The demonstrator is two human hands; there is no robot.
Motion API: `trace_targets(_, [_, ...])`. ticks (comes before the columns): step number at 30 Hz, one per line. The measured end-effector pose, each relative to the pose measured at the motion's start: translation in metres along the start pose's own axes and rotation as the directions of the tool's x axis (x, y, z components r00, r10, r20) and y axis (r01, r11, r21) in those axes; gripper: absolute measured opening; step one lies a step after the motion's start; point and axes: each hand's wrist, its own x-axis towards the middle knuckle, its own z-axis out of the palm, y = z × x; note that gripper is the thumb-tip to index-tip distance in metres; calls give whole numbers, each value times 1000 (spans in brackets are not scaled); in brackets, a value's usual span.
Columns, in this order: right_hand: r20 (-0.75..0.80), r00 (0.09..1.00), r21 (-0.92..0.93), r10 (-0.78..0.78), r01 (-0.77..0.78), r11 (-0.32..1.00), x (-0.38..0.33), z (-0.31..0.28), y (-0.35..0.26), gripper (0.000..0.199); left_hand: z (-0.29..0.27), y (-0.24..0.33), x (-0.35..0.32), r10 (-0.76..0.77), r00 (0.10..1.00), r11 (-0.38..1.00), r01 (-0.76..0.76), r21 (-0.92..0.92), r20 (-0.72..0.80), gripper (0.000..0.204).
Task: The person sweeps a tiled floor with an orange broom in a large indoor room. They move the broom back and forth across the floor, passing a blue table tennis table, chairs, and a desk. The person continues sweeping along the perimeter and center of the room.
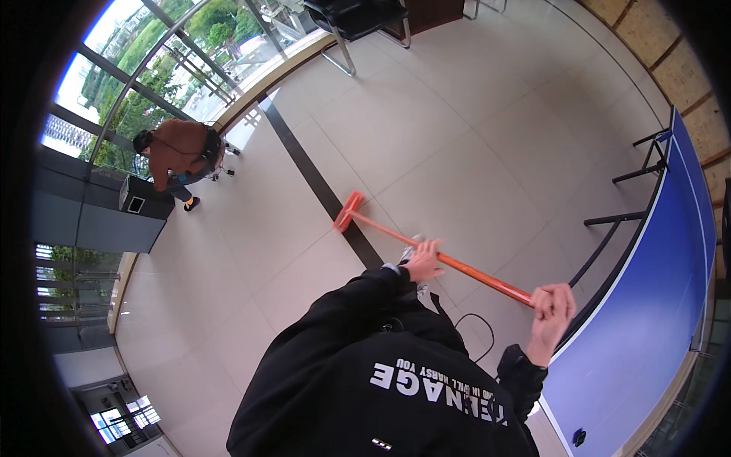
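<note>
Across my body runs a long orange-red broom or mop (485, 280); its kind cannot be told for sure. Its short, wide red head (349, 212) rests on the floor over a dark stripe, ahead and slightly left. My left hand (424, 260) is closed round the middle of the handle, in front of my shoes, which it partly hides. Farther right, my right hand (553, 303) grips the top end of the handle, close to the table's edge. Both arms are in black sleeves.
A blue table-tennis table (647, 305) with black legs stands along the right. At the far left a person (183, 148) bends near a black box (145, 199) by the windows. A black chair (358, 19) stands at the back. Beside me a thin black cable (491, 327) loops.
</note>
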Motion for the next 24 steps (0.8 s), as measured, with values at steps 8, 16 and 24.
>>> trace_targets(8, [-277,886,-278,-373,297,913,-2,-15,-35,27,12,103,119,359,931,930,-351,-110,63,50])
trace_targets(16, [-249,925,-136,-286,259,956,65,-29,-20,25,1,75,160,377,926,926,-377,-34,-7,35])
trace_targets(24, [-14,973,-5,228,-228,974,206,-2,72,22,-57,-23,181,-118,984,989,128,70,-131,45])
